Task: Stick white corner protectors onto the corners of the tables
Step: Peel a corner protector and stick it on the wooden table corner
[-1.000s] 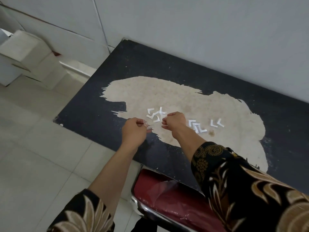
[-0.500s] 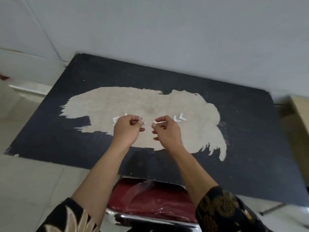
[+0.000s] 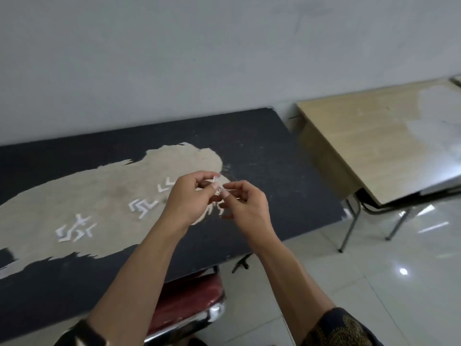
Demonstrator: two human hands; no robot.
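Pinching with both hands: left hand (image 3: 192, 199) holds one protector (image 3: 216, 183) between thumb and fingertips. Right hand (image 3: 245, 207) nips the same piece with thumb and index, other fingers loosely curled. Probably peeling the backing, but the piece is too small to confirm.

Protector is in the air over the black table (image 3: 274, 171), above the right end of the worn patch (image 3: 104, 196), not touching the top.

Progress:
- Spares (image 3: 74, 231) lie loose on the patch in three clusters, all left of the hands. Plenty unused.
- Corners in view are the black table's far-right and near-right and the wood table's (image 3: 361, 146) near-left. No white piece on any of them that I can make out.
- Left corners are out of frame, can't tell.
- My read: early stage. This piece is not yet stuck and most corners are still to do.

Room:
- Black table's near-right corner is the closest target, with open floor (image 3: 374, 283) beside it. Easy reach.
- Far-right corner sits against the wall (image 3: 224, 58), with only a narrow gap to the wood table. Tighter access.
- Chair (image 3: 184, 303) is tucked under the near edge, left of that near corner. It shouldn't block.
- Wood table's legs stand on the floor to the right, so mind them when stepping round.
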